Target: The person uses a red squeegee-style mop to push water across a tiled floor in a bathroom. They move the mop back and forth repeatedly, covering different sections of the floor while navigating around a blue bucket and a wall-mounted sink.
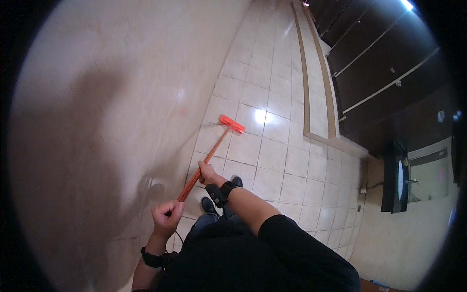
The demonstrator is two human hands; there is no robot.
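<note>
A long-handled floor brush with a red-orange head (227,119) rests on the tiled floor, near where the floor meets the wall. Its wood-grain handle (217,143) slants up towards me. My left hand (167,216) is closed around the handle's top end, close to my body. Further down the shaft, my right hand (207,173) grips it too. Both wrists carry black straps, and a small dark device (216,195) sits at the right one. Bristles show only faintly under the head's edge.
A pale wall (146,87) runs close along my left. Light floor tiles (271,153) stretch ahead. To the right, a raised step (316,109) fronts dark cubicle doors (375,54). A washbasin (400,179) on a black counter stands at the far right. My dark shoes (208,205) are below me.
</note>
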